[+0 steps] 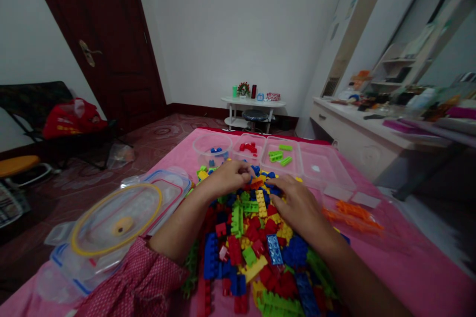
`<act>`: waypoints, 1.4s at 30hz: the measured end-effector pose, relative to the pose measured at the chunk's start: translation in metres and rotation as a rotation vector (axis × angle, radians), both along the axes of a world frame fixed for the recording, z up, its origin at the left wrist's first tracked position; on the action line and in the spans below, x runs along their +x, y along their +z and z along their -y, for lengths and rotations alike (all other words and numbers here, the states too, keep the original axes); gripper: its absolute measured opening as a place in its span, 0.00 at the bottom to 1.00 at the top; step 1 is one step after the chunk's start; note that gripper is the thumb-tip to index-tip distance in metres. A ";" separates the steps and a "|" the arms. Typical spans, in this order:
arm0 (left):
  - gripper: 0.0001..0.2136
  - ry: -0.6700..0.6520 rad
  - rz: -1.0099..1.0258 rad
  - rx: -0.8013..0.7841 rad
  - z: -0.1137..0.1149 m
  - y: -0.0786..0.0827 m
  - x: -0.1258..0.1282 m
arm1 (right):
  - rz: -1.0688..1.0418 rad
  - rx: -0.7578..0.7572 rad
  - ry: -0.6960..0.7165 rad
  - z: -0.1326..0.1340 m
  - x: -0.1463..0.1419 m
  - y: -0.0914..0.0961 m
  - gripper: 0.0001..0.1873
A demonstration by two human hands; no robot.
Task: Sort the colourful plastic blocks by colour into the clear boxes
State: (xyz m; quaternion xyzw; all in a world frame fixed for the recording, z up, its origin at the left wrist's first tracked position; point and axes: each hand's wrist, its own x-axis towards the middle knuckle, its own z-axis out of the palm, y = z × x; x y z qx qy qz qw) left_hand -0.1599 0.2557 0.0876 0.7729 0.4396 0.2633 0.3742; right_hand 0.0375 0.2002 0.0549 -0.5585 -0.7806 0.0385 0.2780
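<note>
A large heap of toy building bricks in red, blue, yellow, green and orange is spread across the pink cloth. Above its far part, my left hand has its fingers curled together. Blue shows right at those fingertips, but what they hold I cannot make out. My right hand rests over the right side of the heap, thumb and fingers apart, its fingertips by some blue bricks. Between the hands lie an orange brick and a long yellow brick.
Behind the heap stand a round tub with blue bricks, a box with red bricks and one with green bricks. Farther right is another clear container. Stacked lids lie left; orange pieces lie right.
</note>
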 end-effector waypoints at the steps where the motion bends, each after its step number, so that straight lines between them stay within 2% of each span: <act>1: 0.08 0.025 0.120 -0.103 0.001 0.002 0.002 | -0.053 0.030 -0.015 0.001 -0.001 0.004 0.16; 5: 0.11 0.033 0.591 -0.581 0.006 0.005 0.009 | -0.320 0.144 -0.021 0.004 -0.006 0.018 0.13; 8: 0.18 -0.085 0.668 -0.728 0.012 0.004 0.013 | -0.492 0.158 0.061 0.007 -0.010 0.021 0.14; 12: 0.18 -0.174 0.606 -0.650 0.016 -0.002 0.020 | -0.630 0.094 0.110 0.008 -0.012 0.017 0.14; 17: 0.16 -0.080 0.566 -0.592 0.013 -0.009 0.023 | -0.648 0.015 0.103 0.006 -0.015 0.010 0.12; 21: 0.16 -0.095 0.482 -0.465 0.013 -0.011 0.023 | -0.615 -0.024 0.176 0.006 -0.020 0.011 0.15; 24: 0.14 -0.007 0.389 -0.355 0.011 -0.009 0.020 | -0.557 0.014 0.107 0.003 -0.020 0.012 0.14; 28: 0.14 0.141 0.306 -0.278 0.004 -0.006 0.012 | -0.340 -0.010 0.012 -0.006 -0.014 0.003 0.18; 33: 0.19 0.141 0.344 -0.320 0.001 -0.005 0.008 | 0.086 -0.143 0.066 -0.008 -0.013 -0.004 0.23; 36: 0.20 0.127 0.332 -0.329 0.002 -0.005 0.009 | 0.201 -0.162 0.065 -0.006 -0.015 0.001 0.24; 39: 0.19 0.120 0.321 -0.333 0.003 -0.005 0.011 | 0.286 -0.187 0.012 -0.004 -0.014 0.003 0.20; 42: 0.20 0.111 0.335 -0.348 0.003 -0.006 0.012 | 0.276 -0.191 0.012 -0.003 -0.011 0.001 0.17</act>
